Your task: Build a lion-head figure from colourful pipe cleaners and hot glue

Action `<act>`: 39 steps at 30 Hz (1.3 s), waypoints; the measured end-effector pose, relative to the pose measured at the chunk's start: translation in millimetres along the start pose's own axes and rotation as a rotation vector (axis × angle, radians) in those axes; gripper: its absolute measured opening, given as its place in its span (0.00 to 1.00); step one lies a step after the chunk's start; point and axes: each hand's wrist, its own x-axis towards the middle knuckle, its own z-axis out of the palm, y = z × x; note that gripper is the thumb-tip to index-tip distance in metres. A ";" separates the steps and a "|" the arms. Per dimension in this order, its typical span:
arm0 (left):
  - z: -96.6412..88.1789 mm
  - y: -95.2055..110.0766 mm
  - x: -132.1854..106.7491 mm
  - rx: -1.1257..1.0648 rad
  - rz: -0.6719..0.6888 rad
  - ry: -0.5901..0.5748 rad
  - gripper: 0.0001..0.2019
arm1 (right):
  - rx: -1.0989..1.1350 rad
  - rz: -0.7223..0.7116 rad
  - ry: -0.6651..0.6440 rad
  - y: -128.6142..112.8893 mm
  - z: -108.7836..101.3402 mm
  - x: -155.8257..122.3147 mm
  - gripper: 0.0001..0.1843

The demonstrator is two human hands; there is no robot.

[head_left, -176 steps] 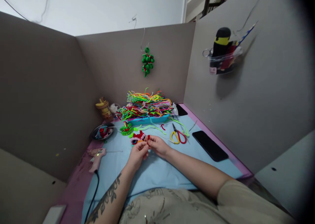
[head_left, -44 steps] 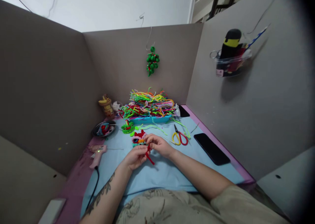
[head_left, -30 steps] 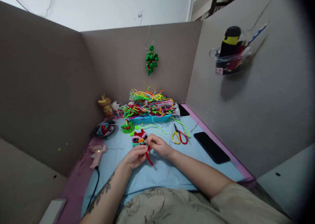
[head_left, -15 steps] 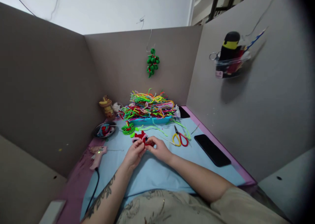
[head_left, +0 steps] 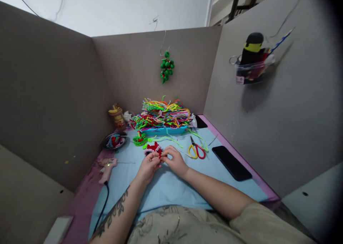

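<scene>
My left hand (head_left: 150,167) and my right hand (head_left: 174,161) meet over the blue cloth, fingertips pinched together. Between them is a short bit of red pipe cleaner (head_left: 160,157), mostly covered by the fingers. Just beyond the left fingers lies a red figure with a pink fuzzy edge (head_left: 153,147), partly hidden by that hand. A green pipe-cleaner figure with eyes (head_left: 139,139) sits farther back on the left. To the right of my right hand, scissors (head_left: 197,151) with one yellow and one red handle lie with blades pointing away.
A blue tray (head_left: 166,131) heaped with coloured pipe cleaners (head_left: 163,113) stands at the back. On the left are a pink glue gun (head_left: 107,170) with its cord and a dark bowl (head_left: 123,142). A black phone (head_left: 232,163) lies right. Grey partitions (head_left: 158,45) enclose the table.
Both hands stay in nearly the same spot. Their fingertips have drawn closer around the red pipe cleaner, and less of it shows. The right fingers have lifted slightly.
</scene>
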 end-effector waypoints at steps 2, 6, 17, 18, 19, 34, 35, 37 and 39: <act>0.2 0.3 -0.8 0.002 0.017 0.000 0.19 | -0.014 -0.002 0.018 3.1 -0.8 -0.1 0.02; 0.9 1.2 -1.3 -0.012 0.025 0.008 0.19 | -0.032 -0.045 0.030 7.7 -3.1 -0.6 0.02; 2.7 -1.7 3.4 0.034 0.126 0.163 0.19 | -0.158 0.010 0.063 -0.7 -3.5 1.3 0.02; 3.3 -1.7 3.2 0.044 0.142 0.167 0.20 | -0.160 0.022 0.066 -1.7 -3.4 1.5 0.01; 4.2 -1.8 2.9 0.057 0.159 0.171 0.20 | -0.158 0.029 0.059 -2.5 -3.1 1.5 0.02; 11.6 -3.2 -3.1 0.193 0.330 0.205 0.13 | -0.157 -0.009 0.045 -8.5 -1.8 0.3 0.05; 11.7 -3.3 -3.1 0.192 0.322 0.208 0.13 | -0.168 -0.008 0.055 -8.4 -1.7 0.2 0.06; 11.8 -3.5 -2.9 0.191 0.301 0.204 0.13 | -0.187 -0.012 0.072 -8.0 -1.3 -0.2 0.06; 11.8 -3.7 -2.6 0.190 0.289 0.192 0.13 | -0.201 -0.032 0.064 -7.2 -1.3 -0.4 0.05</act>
